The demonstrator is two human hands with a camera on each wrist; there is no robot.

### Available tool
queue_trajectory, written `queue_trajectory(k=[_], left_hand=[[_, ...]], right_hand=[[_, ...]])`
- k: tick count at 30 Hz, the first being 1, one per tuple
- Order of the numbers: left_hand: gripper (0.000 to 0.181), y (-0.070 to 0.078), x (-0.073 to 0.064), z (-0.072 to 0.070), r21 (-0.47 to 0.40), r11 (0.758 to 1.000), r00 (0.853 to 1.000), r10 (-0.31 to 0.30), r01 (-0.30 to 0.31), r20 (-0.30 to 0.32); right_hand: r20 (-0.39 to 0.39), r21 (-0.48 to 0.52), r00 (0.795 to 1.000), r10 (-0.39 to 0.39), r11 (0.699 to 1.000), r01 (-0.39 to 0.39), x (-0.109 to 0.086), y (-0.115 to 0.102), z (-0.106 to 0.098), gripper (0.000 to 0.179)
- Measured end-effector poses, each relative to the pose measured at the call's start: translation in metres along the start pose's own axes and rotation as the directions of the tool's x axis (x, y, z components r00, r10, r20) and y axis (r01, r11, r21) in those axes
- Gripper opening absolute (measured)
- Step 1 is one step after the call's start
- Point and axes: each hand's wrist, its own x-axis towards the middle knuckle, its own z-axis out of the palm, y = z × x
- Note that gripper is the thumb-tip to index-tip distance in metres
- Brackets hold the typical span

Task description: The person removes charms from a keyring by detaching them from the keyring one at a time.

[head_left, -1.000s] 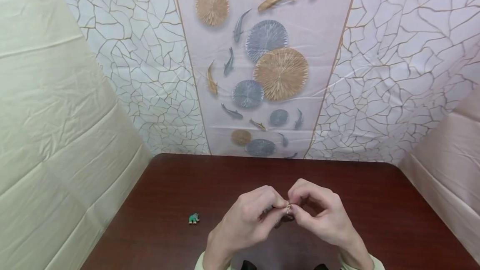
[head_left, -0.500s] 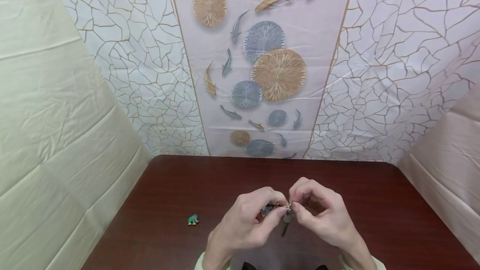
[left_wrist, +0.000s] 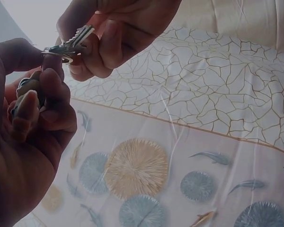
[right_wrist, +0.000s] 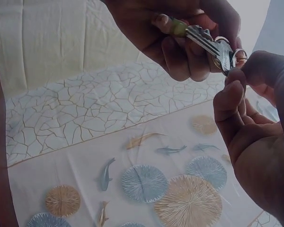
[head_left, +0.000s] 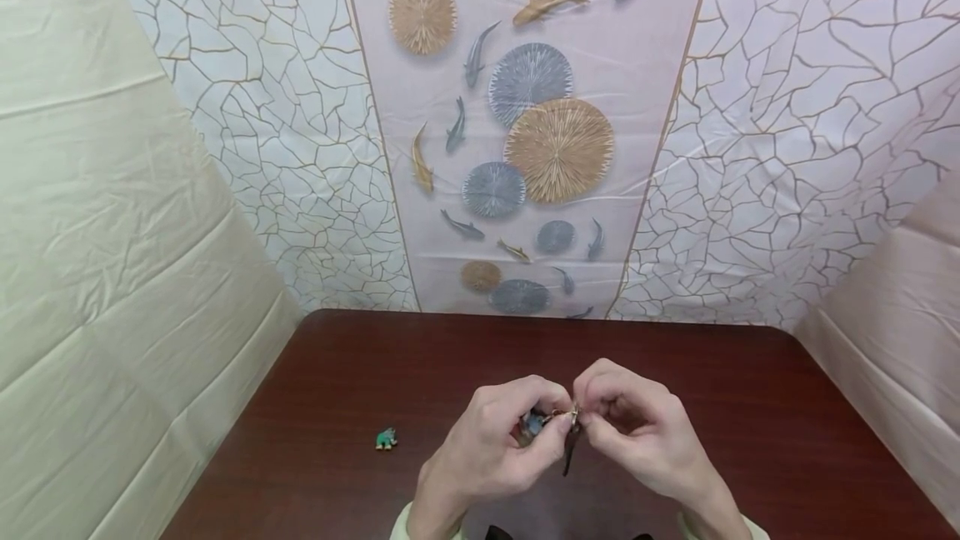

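**Keys and ring worked between two hands above the desk**

Since a second ago the hands have barely shifted: they stay together over the near middle of the desk, but a dark key that was tucked out of sight then now hangs below the fingertips, and a bluish tag shows in the left palm.

Both hands are clamped on one small bunch. The left hand pinches the key ring between thumb and forefinger, its other fingers curled round the tag. The right hand pinches the keys at the ring end, thumb against forefinger. The bunch is held in the air, clear of the desk, right where the two sets of fingertips meet.

I judge the keys light, stiff and flat, smooth enough to slip if held by the blades; the broad heads beside the ring are the surest place to pinch. The ring itself looks thin and springy, so it probably needs a fingernail at its split and a firm hold on its opposite side. Loose keys will swing and twist on it.

No box, tray or other container is in view. A small green charm lies alone on the desk, well to the left of the hands.
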Motion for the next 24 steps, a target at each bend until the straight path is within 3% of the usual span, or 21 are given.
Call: queue_trajectory(k=[8, 24], left_hand=[[0.018, -0.002, 0.0003, 0.002, -0.032, 0.999, 0.999, -0.018, 0.017, -0.028], [0.019, -0.0048, 0.0, 0.0042, -0.052, 0.997, 0.998, -0.058, 0.056, -0.037]], right_hand=[[-0.006, 0.008, 1.0, 0.001, 1.0, -0.001, 0.0004, -0.0011, 0.0011, 0.035], [-0.005, 0.036, 0.999, -0.05, 0.998, 0.05, 0.0059, -0.0019, 0.0027, 0.023]])
